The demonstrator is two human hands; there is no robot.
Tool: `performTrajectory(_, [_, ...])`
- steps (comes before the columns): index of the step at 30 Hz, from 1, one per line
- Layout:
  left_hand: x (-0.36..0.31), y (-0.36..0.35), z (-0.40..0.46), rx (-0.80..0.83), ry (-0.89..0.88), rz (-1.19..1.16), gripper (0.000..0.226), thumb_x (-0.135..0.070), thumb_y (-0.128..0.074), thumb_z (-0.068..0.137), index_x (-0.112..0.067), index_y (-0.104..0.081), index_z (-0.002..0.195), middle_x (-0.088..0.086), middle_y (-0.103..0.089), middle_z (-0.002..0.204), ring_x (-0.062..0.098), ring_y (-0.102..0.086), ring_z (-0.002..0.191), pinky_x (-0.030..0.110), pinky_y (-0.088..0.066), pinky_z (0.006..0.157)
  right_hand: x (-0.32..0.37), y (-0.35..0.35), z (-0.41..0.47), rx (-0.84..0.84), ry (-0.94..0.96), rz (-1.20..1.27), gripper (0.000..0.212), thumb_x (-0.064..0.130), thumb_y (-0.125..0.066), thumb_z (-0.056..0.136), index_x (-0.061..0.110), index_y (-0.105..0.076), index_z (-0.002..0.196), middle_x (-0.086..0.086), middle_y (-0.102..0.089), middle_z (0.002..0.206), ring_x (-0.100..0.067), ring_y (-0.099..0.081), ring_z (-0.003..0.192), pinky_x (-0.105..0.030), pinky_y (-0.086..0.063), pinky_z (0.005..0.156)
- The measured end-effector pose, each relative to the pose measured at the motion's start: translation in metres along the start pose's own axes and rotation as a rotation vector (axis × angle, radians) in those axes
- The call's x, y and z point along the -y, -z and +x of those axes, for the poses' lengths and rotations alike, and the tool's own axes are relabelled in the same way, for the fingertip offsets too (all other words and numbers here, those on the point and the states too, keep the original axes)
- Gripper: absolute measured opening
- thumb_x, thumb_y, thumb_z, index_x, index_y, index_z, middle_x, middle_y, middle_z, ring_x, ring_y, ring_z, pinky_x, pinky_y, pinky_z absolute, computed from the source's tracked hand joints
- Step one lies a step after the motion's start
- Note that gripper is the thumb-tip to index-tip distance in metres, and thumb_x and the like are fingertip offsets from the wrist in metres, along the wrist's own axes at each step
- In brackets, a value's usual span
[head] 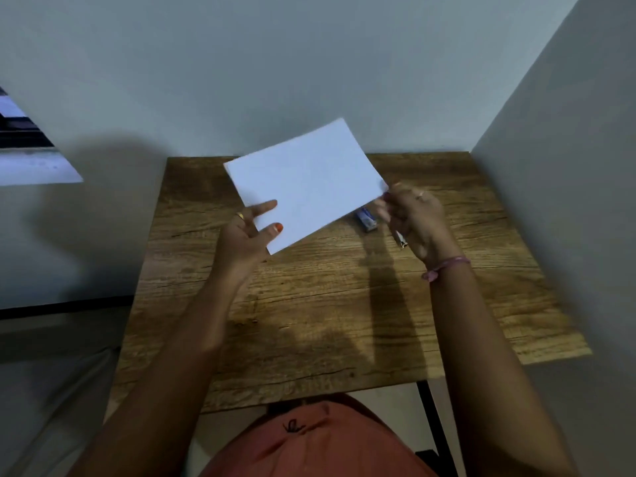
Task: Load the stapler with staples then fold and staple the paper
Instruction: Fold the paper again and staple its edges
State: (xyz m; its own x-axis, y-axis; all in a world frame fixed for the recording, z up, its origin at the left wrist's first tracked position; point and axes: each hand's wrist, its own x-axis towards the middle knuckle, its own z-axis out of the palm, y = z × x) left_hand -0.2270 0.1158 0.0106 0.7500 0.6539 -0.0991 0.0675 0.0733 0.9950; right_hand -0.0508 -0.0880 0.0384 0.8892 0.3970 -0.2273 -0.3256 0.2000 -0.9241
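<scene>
A folded white paper (306, 184) is held tilted above the far half of the wooden table (327, 304). My left hand (247, 235) pinches its near left corner, thumb on top and fingers underneath. My right hand (413, 218) is at the paper's right corner, its fingers curled round a small stapler (401, 241). Only the stapler's silvery rear end shows below the palm. Whether its jaws are over the paper's edge is hidden by the fingers. A small blue staple box (367, 219) lies on the table just under the paper's right edge.
The table stands in a corner, with a wall behind it and another along its right side. A window (31, 149) is at the far left. My lap in an orange garment (309, 442) is at the table's near edge.
</scene>
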Motion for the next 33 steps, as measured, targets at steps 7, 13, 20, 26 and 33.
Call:
performTrajectory(7, [-0.024, -0.012, 0.008, -0.024, -0.102, -0.179, 0.043, 0.008, -0.061, 0.085, -0.008, -0.057, 0.125, 0.005, -0.065, 0.115, 0.007, -0.063, 0.103, 0.030, -0.056, 0.083, -0.024, 0.060, 0.039, -0.268, -0.096, -0.990, 0.055, 0.019, -0.079, 0.076, 0.004, -0.057, 0.124, -0.014, -0.063, 0.120, -0.024, -0.060, 0.106, -0.034, -0.049, 0.089])
performTrajectory(13, [-0.030, -0.040, 0.011, 0.008, -0.119, -0.165, 0.046, 0.008, -0.062, 0.084, -0.017, -0.058, 0.123, 0.039, -0.044, 0.127, 0.019, -0.058, 0.105, 0.026, -0.055, 0.079, -0.047, 0.050, 0.038, -0.200, 0.010, -1.148, 0.033, 0.012, -0.076, 0.075, 0.002, -0.068, 0.106, -0.014, -0.072, 0.101, -0.015, -0.059, 0.077, -0.027, -0.048, 0.069])
performTrajectory(20, [-0.039, -0.065, 0.013, 0.058, -0.092, -0.302, 0.046, 0.008, -0.063, 0.083, -0.022, -0.061, 0.118, 0.005, -0.061, 0.125, 0.010, -0.061, 0.107, 0.023, -0.056, 0.068, -0.020, 0.063, 0.020, 0.063, -0.412, -0.132, 0.013, -0.004, -0.055, 0.090, 0.005, -0.064, 0.087, -0.008, -0.066, 0.087, -0.015, -0.067, 0.073, -0.022, -0.057, 0.064])
performTrajectory(26, [-0.044, -0.084, 0.009, 0.089, -0.094, -0.331, 0.044, 0.006, -0.065, 0.083, -0.027, -0.066, 0.111, -0.008, -0.064, 0.118, 0.006, -0.064, 0.104, 0.032, -0.059, 0.074, -0.006, 0.070, -0.007, 0.328, -0.364, 0.206, 0.025, -0.004, -0.058, 0.075, 0.008, -0.068, 0.095, -0.008, -0.061, 0.089, -0.014, -0.059, 0.079, -0.031, -0.058, 0.077])
performTrajectory(33, [-0.048, -0.101, 0.007, 0.105, -0.087, -0.311, 0.043, 0.004, -0.066, 0.083, -0.029, -0.066, 0.110, -0.005, -0.058, 0.126, 0.013, -0.060, 0.111, 0.037, -0.059, 0.078, 0.012, 0.062, -0.014, 0.355, -0.141, 0.022, 0.030, -0.009, -0.049, 0.087, 0.016, -0.065, 0.094, -0.001, -0.069, 0.094, -0.007, -0.066, 0.074, -0.014, -0.046, 0.049])
